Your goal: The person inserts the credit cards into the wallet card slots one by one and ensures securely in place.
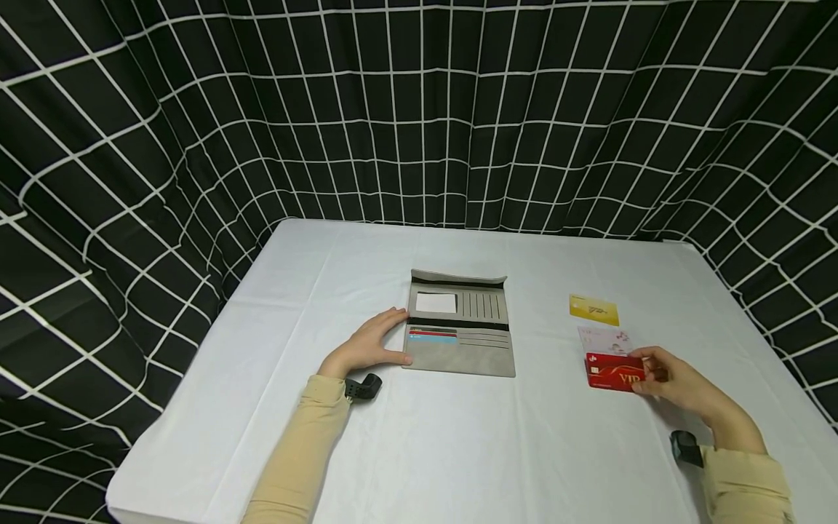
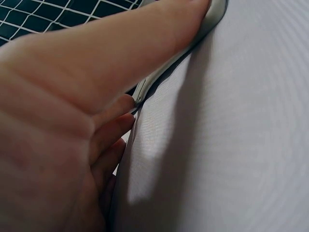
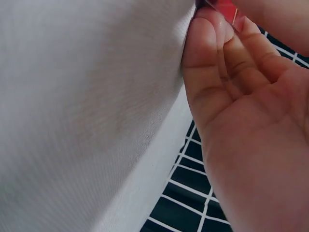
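Note:
A grey wallet [image 1: 461, 358] lies unfolded on the white table, with several cards [image 1: 433, 335] in its left slots and a white insert [image 1: 436, 303] in the upper window. My left hand [image 1: 369, 344] touches the wallet's left edge, thumb at the lower corner and fingers extended higher up. On the right, my right hand [image 1: 674, 382] pinches a red VIP card [image 1: 612, 371] by its right end between thumb and fingers. In the right wrist view only a bit of the red card [image 3: 226, 8] shows. A pale pink patterned card [image 1: 602, 339] lies just behind it, partly covered.
A yellow card [image 1: 593, 310] lies behind the pink one. White cloth covers the table [image 1: 419, 451]. Black curtains with a white grid [image 1: 393, 109] stand around its back and sides.

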Available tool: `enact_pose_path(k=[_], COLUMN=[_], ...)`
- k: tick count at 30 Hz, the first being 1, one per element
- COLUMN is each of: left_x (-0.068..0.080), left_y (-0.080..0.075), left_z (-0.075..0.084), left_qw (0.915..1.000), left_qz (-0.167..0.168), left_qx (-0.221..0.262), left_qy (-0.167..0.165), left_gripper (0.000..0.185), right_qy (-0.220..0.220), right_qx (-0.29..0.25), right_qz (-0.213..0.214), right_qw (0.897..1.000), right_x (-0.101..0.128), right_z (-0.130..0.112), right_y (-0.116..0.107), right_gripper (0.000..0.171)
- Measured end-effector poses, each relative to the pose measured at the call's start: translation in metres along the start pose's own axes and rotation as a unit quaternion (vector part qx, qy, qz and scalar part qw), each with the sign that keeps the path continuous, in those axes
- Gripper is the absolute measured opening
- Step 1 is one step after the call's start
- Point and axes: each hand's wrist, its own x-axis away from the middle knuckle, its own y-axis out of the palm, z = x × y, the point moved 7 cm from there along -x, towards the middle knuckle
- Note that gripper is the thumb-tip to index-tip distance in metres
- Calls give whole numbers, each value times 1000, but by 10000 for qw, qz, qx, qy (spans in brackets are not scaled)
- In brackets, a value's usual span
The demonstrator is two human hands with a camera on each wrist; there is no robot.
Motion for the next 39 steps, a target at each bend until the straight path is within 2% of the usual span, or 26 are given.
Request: enact_pose_path(k=[4,14,22,30,36,39], left_x=[0,0,0,-1,-1,-1], left_y=[0,0,0,0,1,0], left_z=[-1,-1,0,-2,-2,-2], left_qw=[10000,10000,10000,10000,10000,10000], left_qz=[-8,-37,-13,-32,-27,-13], left_qx=[-51,-71,-36,-90,-67,-25], left_qy=[-28,-29,6,-12,33,45], left_gripper=[91,92,91,91,92,92], right_qy=[-80,-165,-304,-588,-749,-899], right_qx=[-7,-457,-809,-1592,-1673,-1886], right_qz=[-28,-257,-148,-256,-318,-396], right_qw=[10000,9985,9961,9852,9825,9771], right_x=[0,5,4,-3,-8,-12], right_z=[-3,-17,-28,-43,-55,-63], right_y=[1,-1,-6,4,9,14], right_gripper=[57,46,46,40,37,35])
